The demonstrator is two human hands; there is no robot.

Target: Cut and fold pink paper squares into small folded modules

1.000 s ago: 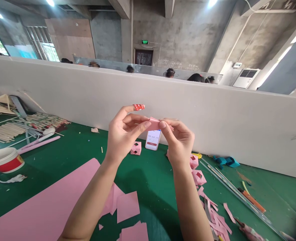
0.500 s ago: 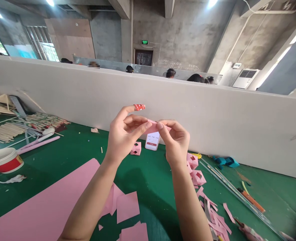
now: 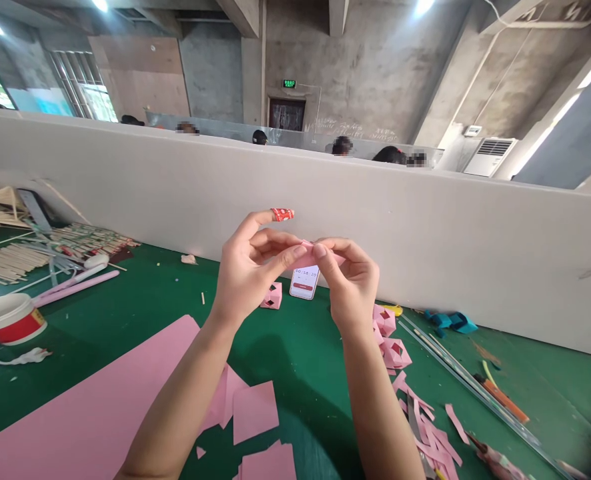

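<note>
Between both hands, raised above the table, is a small folded piece of pink paper [image 3: 306, 256]. My left hand [image 3: 255, 260] pinches its left part between thumb and fingers, while the index finger, wrapped in a red patterned bandage [image 3: 282, 214], sticks out above. Thumb and fingers of my right hand [image 3: 350, 273] are closed on the paper's right part. Much of the fold is hidden by the fingers. Behind the hands a phone [image 3: 303, 288] showing a timer leans upright by the white partition. A folded pink paper cube [image 3: 272, 295] sits left of it.
Several pink cubes [image 3: 396, 353] and paper strips [image 3: 435, 440] lie at right. Pink squares [image 3: 255, 412] and a large pink sheet [image 3: 90, 407] cover the lower left. A paper cup [image 3: 13, 320] and wooden sticks [image 3: 15, 263] stand far left. The white partition [image 3: 175, 173] bounds the table's back.
My left thumb and bandaged index finger have shifted slightly right, closer to the right hand. The pink paper has tilted a little. The right hand stays nearly still.
</note>
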